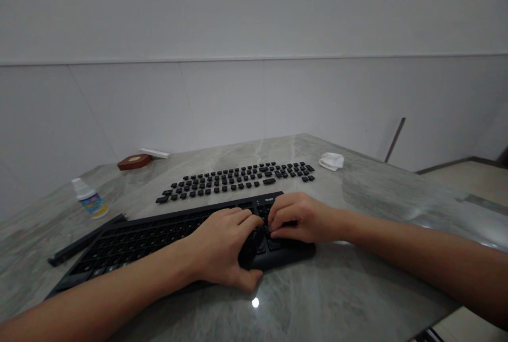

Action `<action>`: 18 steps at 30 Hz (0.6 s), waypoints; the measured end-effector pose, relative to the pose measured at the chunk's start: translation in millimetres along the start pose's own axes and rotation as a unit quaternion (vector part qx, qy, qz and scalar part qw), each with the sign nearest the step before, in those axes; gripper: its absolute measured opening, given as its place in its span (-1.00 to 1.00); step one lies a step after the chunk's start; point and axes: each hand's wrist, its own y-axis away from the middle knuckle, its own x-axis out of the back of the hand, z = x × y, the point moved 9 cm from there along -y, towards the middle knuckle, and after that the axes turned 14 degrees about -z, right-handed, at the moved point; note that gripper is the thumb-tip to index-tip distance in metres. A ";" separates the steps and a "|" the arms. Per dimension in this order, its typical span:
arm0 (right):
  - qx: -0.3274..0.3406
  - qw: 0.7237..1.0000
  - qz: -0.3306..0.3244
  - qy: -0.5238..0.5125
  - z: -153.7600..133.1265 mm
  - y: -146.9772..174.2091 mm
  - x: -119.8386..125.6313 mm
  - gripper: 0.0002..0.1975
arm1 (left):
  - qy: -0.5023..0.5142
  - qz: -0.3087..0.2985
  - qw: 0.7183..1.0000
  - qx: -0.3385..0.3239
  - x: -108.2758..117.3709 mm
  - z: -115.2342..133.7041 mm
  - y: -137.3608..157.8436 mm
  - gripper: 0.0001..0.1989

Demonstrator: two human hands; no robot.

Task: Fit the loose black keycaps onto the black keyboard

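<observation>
A black keyboard (273,262) lies at an angle on the table, and many of its key positions look bare of caps. My left hand (224,244) lies across its right part, fingers bent over the top and thumb at the front edge, gripping it. Over the number pad, my right hand (293,217) has its fingers pinched together against the keys. Whatever sits between those fingertips is hidden. Behind the keyboard, loose black keycaps (269,181) are laid out in rows.
A black strip (85,241) lies along the keyboard's left end. Beyond it stands a white spray bottle (90,199) with a coloured label. Farther back are a brown wooden object (135,161) and a white bar (154,153). A crumpled white cloth (332,161) lies right of the keycaps.
</observation>
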 end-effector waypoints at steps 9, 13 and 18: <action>0.014 1.000 -0.019 -0.012 -2.4 1.7 -0.3 -0.90 | 0.060 0.018 0.996 -0.060 -3.4 0.8 2.2 -0.44; 0.000 1.000 -0.010 -0.017 -1.8 0.6 0.3 -0.89 | 0.071 0.023 0.995 -0.061 -1.5 1.8 2.1 -0.45; -0.007 0.999 -0.018 -0.026 -1.1 -0.9 -2.3 -0.87 | 0.067 0.019 0.996 -0.061 -0.5 2.9 1.3 -0.47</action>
